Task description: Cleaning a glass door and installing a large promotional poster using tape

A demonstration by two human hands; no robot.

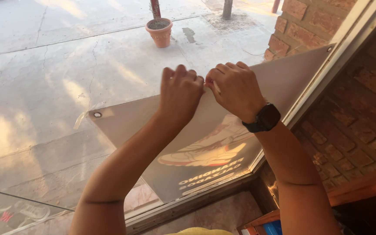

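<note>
Both hands work the top edge of a poster (223, 143) pressed to the window glass (44, 87). The left hand (180, 93) and right hand (236, 89) each pinch that edge, grips touching. Below the grip, the poster lies flat; fixing the edge likely needs firm, even pressure.

A terracotta flowerpot (159, 31) stands on the pavement (66, 65) outside, near a brick wall (301, 21).

Both hands at the top edge of a poster on a shop window.

Left hand (180, 92) and right hand (236, 89) touch, pinching the top edge of the poster (153, 117) near its middle. Black watch (263, 118) on right wrist. Flowerpot (159, 31) outside on pavement (57, 65); brick wall (353, 122) at right.
</note>
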